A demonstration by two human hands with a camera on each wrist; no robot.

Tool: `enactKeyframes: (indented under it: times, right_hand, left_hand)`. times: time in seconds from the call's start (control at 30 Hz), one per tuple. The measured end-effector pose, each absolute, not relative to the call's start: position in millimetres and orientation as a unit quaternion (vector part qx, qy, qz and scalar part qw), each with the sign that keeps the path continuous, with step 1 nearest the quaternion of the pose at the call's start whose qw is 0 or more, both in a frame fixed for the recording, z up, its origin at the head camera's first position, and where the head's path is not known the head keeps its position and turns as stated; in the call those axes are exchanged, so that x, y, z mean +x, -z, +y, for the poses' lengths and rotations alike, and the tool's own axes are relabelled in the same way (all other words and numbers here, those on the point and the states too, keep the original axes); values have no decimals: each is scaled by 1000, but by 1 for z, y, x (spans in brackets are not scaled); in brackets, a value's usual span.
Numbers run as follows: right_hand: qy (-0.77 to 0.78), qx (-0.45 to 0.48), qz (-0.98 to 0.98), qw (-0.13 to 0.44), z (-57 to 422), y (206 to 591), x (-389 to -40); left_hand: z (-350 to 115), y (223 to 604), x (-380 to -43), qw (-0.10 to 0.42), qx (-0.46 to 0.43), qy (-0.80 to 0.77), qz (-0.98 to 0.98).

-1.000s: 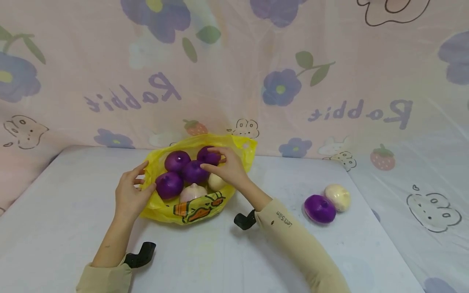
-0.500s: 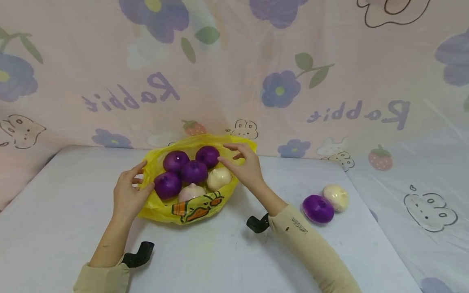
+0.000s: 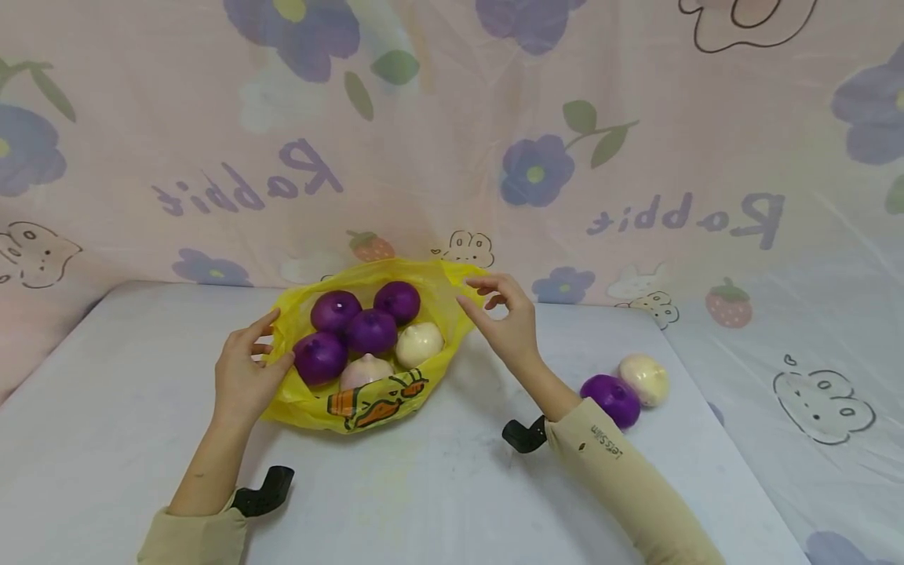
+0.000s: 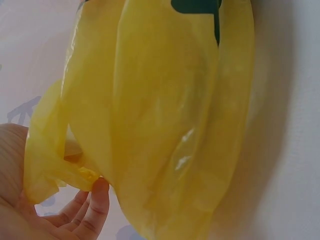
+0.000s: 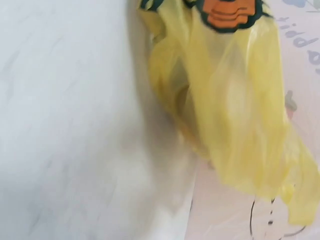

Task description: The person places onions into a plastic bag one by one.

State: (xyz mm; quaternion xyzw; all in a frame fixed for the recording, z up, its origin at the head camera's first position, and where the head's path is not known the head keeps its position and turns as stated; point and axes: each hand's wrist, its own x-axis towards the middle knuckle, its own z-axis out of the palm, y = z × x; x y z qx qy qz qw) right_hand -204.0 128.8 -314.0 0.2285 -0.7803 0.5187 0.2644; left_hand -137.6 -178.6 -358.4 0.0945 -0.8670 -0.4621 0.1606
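A yellow plastic bag (image 3: 438, 369) with a cartoon print lies on the table, its mouth spread wide. Inside sit several purple onions (image 3: 371, 332), a cream-white onion (image 3: 420, 344) and a pale pinkish bulb (image 3: 366, 370) with a pointed tip, partly hidden by the bag's front. My left hand (image 3: 243, 373) pinches the bag's left rim; in the left wrist view its fingers (image 4: 97, 207) are at the bag's yellow handle (image 4: 45, 155). My right hand (image 3: 510, 323) is at the bag's right handle, fingers loosely bent and holding nothing. The right wrist view shows only the bag (image 5: 230, 110).
On the right of the white table (image 3: 424, 502), a purple onion (image 3: 613, 399) touches a cream-white onion (image 3: 644, 380); my right sleeve (image 3: 621, 471) partly covers the purple one. A patterned cloth (image 3: 424, 157) hangs behind the table. Black wrist mounts (image 3: 264, 492) stick out from both forearms.
My right hand has withdrawn from the purple onion at the back of the bag and moved right, past the bag's rim. The cream-white onion has come into full view. The left hand stays at the rim.
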Motion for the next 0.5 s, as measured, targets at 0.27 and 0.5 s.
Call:
enactKeyframes:
  times: [0.27, 0.5]
  right_hand:
    - [-518, 199, -793, 252, 152, 311, -195]
    - [-510, 161, -810, 240, 175, 314, -192]
  left_hand:
    - [-178, 359, -137, 157, 95, 460, -869]
    - [-177, 359, -137, 157, 92, 460, -869]
